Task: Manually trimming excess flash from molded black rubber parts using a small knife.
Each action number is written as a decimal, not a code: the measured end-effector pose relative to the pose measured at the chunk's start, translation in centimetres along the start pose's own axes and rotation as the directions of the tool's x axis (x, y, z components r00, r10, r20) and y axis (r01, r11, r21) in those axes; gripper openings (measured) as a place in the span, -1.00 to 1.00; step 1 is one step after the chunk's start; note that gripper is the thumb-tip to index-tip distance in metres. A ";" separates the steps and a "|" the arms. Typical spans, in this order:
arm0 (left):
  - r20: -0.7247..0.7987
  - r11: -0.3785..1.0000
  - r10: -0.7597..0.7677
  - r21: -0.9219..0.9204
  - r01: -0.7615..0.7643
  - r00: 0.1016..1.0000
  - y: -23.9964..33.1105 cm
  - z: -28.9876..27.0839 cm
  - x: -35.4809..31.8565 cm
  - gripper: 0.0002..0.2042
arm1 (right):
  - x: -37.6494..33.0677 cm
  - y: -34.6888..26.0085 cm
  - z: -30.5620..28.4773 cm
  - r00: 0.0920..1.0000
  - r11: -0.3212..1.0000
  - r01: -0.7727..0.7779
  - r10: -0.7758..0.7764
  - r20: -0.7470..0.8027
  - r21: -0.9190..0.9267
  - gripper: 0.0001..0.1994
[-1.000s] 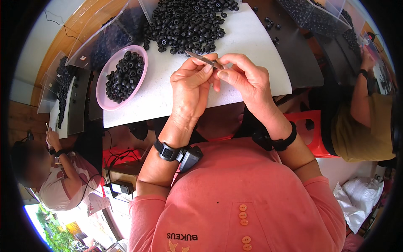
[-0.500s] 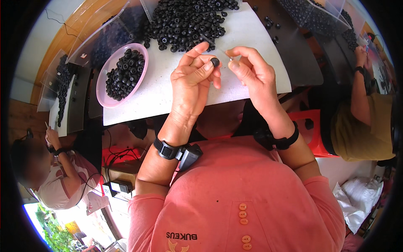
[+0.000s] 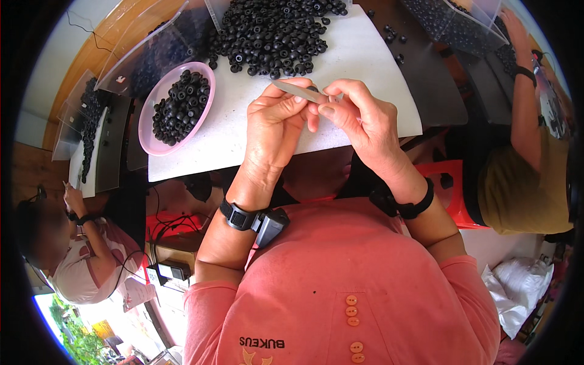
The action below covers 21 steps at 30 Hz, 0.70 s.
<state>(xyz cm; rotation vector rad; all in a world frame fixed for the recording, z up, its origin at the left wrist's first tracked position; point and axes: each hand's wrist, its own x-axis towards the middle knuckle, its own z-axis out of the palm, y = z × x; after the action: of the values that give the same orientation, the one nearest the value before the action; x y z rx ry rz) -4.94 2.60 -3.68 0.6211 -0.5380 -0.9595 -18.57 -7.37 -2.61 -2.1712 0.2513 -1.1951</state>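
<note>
My left hand (image 3: 272, 118) pinches a small, round black piece (image 3: 312, 89) between thumb and fingers, just above the near part of the desk (image 3: 365, 58), whose top is flat and white. My right hand (image 3: 370, 118) pinches a thin, pointed grey metal blade (image 3: 295, 90) at its right end, thumb against forefinger; its grip end is mostly hidden by my fingers. The blade slants up to the left across my left fingertips and partly covers the piece, so I cannot tell whether the edge touches it.

Beyond my hands lies a broad heap of small black pieces, many with a hole (image 3: 274, 36). To my left stands a pink oval plastic bowl (image 3: 146, 131) holding more of them. A clear plastic bin (image 3: 112, 73) sits behind the bowl, near the heap. A black strap (image 3: 238, 217) circles my left wrist.
</note>
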 end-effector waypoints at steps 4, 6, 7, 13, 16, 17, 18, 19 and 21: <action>0.006 1.000 -0.002 -0.010 0.002 1.000 0.0 -0.1 0.0 -0.83 | 0.2 -0.2 -0.1 1.000 1.000 -0.007 0.007 0.019 -0.019 -0.80; -0.017 1.000 -0.009 -0.011 0.009 1.000 0.0 -0.1 0.0 -0.83 | 0.2 -0.2 0.0 1.000 1.000 -0.011 0.012 0.027 -0.015 -0.80; -0.018 1.000 -0.009 -0.012 0.009 1.000 0.0 -0.1 0.0 -0.83 | 0.3 -0.1 0.0 1.000 1.000 -0.005 0.005 0.024 0.000 -0.80; 0.002 0.999 -0.013 -0.043 0.013 1.000 -0.1 -0.6 0.2 -0.86 | 0.4 0.6 0.2 0.999 0.998 0.028 -0.031 0.037 0.054 -0.80; 0.016 0.998 -0.020 -0.064 0.021 1.000 0.0 -0.9 0.3 -0.87 | 0.4 1.2 0.5 0.998 0.995 0.033 -0.038 0.051 0.098 -0.80; 0.025 0.997 -0.023 -0.073 0.025 0.999 0.0 -1.0 0.3 -0.87 | 0.4 1.2 0.5 0.997 0.992 0.043 -0.049 0.054 0.119 -0.80; 0.035 0.996 -0.027 -0.081 0.029 0.999 0.0 -1.0 0.3 -0.88 | 0.4 1.3 0.5 0.997 0.992 0.042 -0.049 0.055 0.118 -0.80; 0.035 0.996 -0.027 -0.082 0.029 0.999 0.0 -1.0 0.3 -0.88 | 0.4 1.3 0.5 0.997 0.991 0.042 -0.049 0.053 0.131 -0.80; 0.029 0.996 -0.039 -0.081 0.041 0.999 0.1 -0.9 0.2 -0.88 | 0.4 1.3 0.6 0.997 0.989 0.042 -0.049 0.051 0.143 -0.80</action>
<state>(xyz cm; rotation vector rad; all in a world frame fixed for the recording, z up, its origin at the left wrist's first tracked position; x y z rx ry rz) -4.16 2.72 -4.23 0.5479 -0.5094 -1.0243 -17.69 -8.29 -3.38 -2.0914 0.0909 -1.1419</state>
